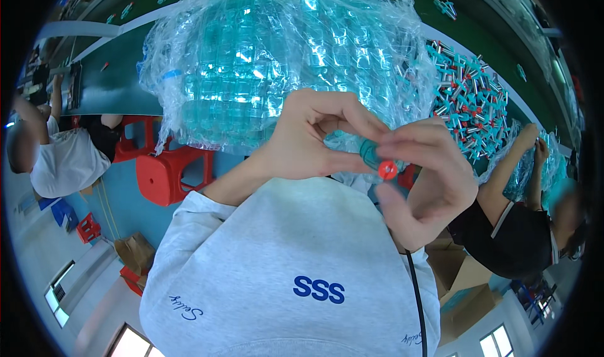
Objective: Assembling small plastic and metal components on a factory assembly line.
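Note:
My left hand (pixel 308 133) is closed, pinching a small clear teal plastic piece (pixel 369 154) between thumb and forefinger. Beside it, on the side facing my right hand, shows the round red end (pixel 387 170) of a small part. My right hand (pixel 434 177) curls around this red-ended part, its fingertips above and its thumb below, slightly blurred. Whether the red end is joined to the teal piece cannot be made out. Both hands are raised in front of my chest, before a large plastic-wrapped block of clear teal pieces (pixel 245 73).
A heap of small teal, silver and red parts (pixel 469 99) lies right of the wrapped block. A red stool (pixel 165 179) stands at left. One person (pixel 69 162) sits at left; another (pixel 519 225) works at right. Cardboard boxes (pixel 465 275) stand behind my right side.

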Tool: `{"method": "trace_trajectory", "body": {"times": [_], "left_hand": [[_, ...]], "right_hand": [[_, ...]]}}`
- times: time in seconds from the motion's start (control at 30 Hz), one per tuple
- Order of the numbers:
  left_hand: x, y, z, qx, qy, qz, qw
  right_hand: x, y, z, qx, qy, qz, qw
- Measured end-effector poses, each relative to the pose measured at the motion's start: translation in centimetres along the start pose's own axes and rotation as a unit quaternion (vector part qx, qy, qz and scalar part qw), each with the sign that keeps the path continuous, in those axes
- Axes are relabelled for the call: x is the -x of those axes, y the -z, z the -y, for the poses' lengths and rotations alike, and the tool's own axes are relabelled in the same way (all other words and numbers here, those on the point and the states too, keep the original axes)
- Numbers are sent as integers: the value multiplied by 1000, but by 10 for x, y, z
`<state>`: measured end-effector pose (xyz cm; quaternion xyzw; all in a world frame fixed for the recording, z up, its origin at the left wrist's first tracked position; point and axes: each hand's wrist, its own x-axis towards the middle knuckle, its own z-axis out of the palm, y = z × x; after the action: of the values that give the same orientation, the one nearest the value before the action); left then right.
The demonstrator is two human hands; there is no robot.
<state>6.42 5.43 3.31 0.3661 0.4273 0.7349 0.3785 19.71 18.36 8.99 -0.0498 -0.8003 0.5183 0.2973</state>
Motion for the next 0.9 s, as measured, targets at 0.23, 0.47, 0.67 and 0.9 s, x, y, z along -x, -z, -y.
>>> {"method": "trace_trajectory", "body": {"times": [0.23,0.47,0.67,0.9], "left_hand": [[2,1,6,86,14,13,996],[-2,3,6,87,7,23,996],[-11,12,9,72,6,20,997],[-99,78,7,-305,-29,-95,947]], "right_hand": [[5,-3,-12,28,131,-14,991],[4,-4,-12,21,124,-15,992],[-4,-6,-15,18,72,-41,996],[-51,12,-61,172,-104,-11,980]]}}
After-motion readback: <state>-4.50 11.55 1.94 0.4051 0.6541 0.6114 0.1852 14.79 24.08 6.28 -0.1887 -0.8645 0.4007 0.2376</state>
